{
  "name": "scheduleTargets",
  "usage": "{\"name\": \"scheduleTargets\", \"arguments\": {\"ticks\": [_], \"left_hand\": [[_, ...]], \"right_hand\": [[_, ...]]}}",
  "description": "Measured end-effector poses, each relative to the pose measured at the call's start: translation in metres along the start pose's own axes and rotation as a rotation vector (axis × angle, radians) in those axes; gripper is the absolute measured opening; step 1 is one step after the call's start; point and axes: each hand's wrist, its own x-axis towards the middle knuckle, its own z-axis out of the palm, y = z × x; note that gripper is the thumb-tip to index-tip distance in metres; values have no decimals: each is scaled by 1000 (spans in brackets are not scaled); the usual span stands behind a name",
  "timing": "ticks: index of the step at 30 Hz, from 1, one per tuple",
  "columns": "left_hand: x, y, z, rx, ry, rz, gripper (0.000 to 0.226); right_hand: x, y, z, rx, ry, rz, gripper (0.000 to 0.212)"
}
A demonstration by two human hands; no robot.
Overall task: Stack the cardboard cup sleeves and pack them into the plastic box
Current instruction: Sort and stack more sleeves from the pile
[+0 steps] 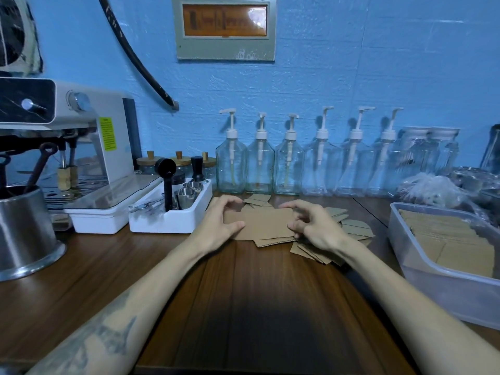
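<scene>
A loose pile of flat brown cardboard cup sleeves (266, 224) lies on the wooden table (243, 293), just in front of the bottles. My left hand (220, 226) rests on the pile's left end, thumb on a sleeve and fingers curled over the far edge. At the pile's right end my right hand (313, 227) has its fingers bent, fingertips touching the sleeves. More sleeves fan out under and to the right of that hand. The clear plastic box (422, 269) stands at the right and holds several flat sleeves (443, 234).
A white tray (167, 220) of metal cups and a black scoop stands left of the pile. Farther left are a coffee machine (81, 131) and a steel container (24, 231). Clear pump bottles (286, 163) line the blue wall. Plastic bags (433, 188) lie behind the box.
</scene>
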Motion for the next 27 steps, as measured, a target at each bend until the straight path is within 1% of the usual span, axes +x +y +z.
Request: {"name": "scheduleTargets", "arguments": {"ticks": [2, 4, 6, 9, 13, 17, 20, 24, 27], "left_hand": [[1, -4, 3, -3, -20, -52, 61], [2, -4, 6, -13, -59, -61, 65], [2, -2, 9, 3, -86, -20, 59], [2, -1, 12, 47, -85, 40, 41], [1, -1, 12, 53, -85, 70, 27], [1, 0, 11, 44, -70, 103, 25], [-1, -1, 10, 30, -91, 92, 24], [-4, -4, 10, 43, -143, 98, 21], [-4, -3, 8, 31, -126, 91, 25]], "right_hand": [[0, -3, 4, 23, -44, -10, 42], [0, -5, 8, 44, -64, 5, 39], [0, -7, 11, 81, -73, 35, 36], [0, -11, 14, 116, -74, 24, 27], [-1, -10, 19, 55, -67, -48, 33], [5, -4, 20, -44, -26, -83, 34], [4, -4, 22, -52, -8, -82, 38], [3, -6, 24, -36, 11, -51, 34], [4, -6, 24, -39, 19, -31, 33]]}}
